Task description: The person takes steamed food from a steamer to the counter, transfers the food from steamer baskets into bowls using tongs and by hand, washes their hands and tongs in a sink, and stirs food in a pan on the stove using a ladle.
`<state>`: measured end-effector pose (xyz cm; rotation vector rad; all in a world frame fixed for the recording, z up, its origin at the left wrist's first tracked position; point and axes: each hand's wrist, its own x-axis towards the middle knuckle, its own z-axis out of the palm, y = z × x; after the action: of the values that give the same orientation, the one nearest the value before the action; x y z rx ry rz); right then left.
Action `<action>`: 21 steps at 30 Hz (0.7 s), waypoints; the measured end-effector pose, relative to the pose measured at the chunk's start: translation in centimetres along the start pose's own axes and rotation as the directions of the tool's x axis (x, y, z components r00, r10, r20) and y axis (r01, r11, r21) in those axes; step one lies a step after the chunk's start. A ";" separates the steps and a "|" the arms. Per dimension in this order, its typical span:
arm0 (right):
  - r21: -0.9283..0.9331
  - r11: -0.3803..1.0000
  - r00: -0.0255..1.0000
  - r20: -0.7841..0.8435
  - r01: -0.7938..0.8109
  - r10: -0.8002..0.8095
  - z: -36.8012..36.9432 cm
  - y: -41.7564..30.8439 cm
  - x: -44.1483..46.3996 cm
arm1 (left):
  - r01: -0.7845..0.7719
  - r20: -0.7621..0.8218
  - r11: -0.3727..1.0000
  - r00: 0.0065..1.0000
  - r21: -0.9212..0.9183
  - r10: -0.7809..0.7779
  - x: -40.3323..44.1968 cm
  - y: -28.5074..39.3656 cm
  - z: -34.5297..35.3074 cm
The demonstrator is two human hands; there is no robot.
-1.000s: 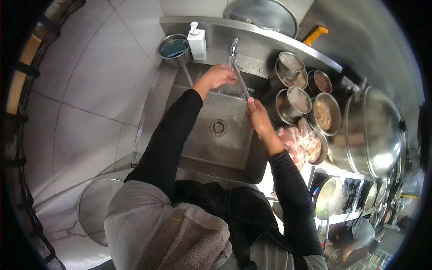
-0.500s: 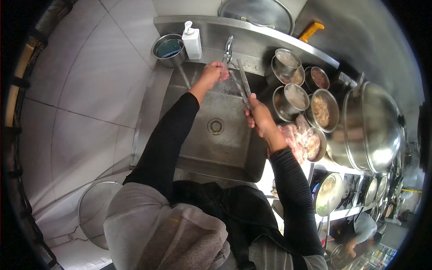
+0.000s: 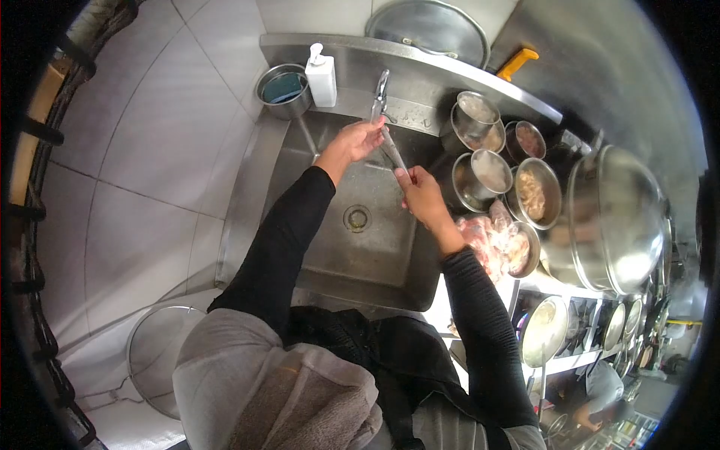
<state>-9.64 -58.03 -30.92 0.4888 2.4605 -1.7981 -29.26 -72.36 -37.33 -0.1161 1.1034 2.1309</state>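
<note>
Stainless sink (image 3: 337,259), seen from above, with a bench (image 3: 555,283) to its right. On the bench stands a large domed pot (image 3: 637,225); a round lid (image 3: 427,30) leans upright behind the sink. Between sink and domed pot, metal bowls (image 3: 551,212) hold pale and reddish food, beside pink food in clear plastic (image 3: 484,244). At the sink's far left corner, a small metal pot (image 3: 283,112) stands beside a white pump bottle (image 3: 322,81). The right hand (image 3: 425,196) has its fingers closed around the near end of a long metal utensil (image 3: 391,150), slanting over the sink. The left hand (image 3: 356,140), fingers partly bent, is at the utensil's far end, below the tap (image 3: 382,88); whether it grips cannot be told.
</note>
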 end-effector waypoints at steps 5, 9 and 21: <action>-0.370 0.926 0.990 -0.082 0.075 -0.112 0.4 1.6 -1.0 | 0.018 -0.110 1.000 0.994 -0.005 -0.018 1.0 0.7 -0.9; -0.257 0.966 0.994 -0.095 0.027 -0.053 0.9 2.6 -2.3 | -0.010 -0.105 0.987 0.994 0.160 0.027 -0.5 2.0 -0.9; 0.006 1.000 0.999 -0.038 -0.016 0.016 1.0 2.2 -2.6 | 0.007 -0.042 0.995 0.999 0.103 -0.003 -1.6 1.6 1.0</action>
<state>-6.72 -58.90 -32.71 0.5465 2.4690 -1.8074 -28.82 -73.12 -35.02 -0.1158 1.2337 2.0714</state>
